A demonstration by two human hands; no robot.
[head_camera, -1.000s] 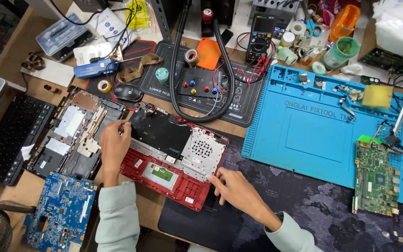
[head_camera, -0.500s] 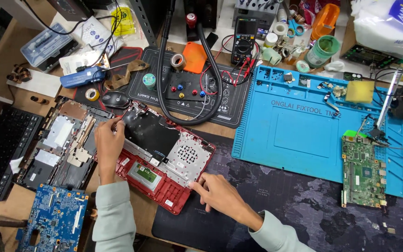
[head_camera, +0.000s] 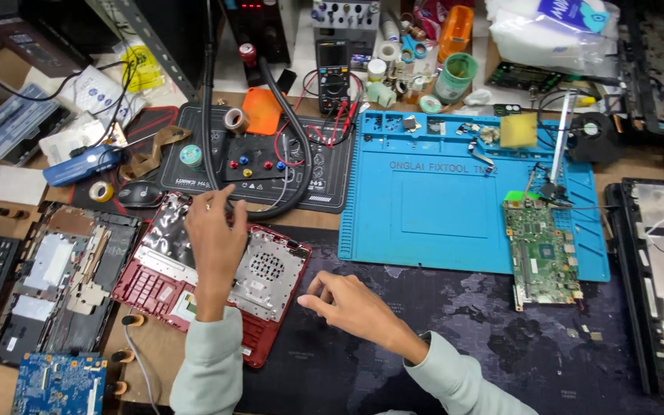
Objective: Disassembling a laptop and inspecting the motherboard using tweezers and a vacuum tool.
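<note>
Dark desk mat (head_camera: 455, 346), blue silicone mat (head_camera: 439, 223), wooden bench (head_camera: 9, 223)

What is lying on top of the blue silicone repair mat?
On the blue silicone repair mat: a green circuit board at its right edge, a yellow sponge and small parts along the top trays. The mat under the board is covered.

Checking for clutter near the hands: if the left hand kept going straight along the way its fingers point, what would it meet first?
Probably the thick black hose looping just beyond the left hand and the red laptop shell; height is unclear, so it might pass over.
</note>
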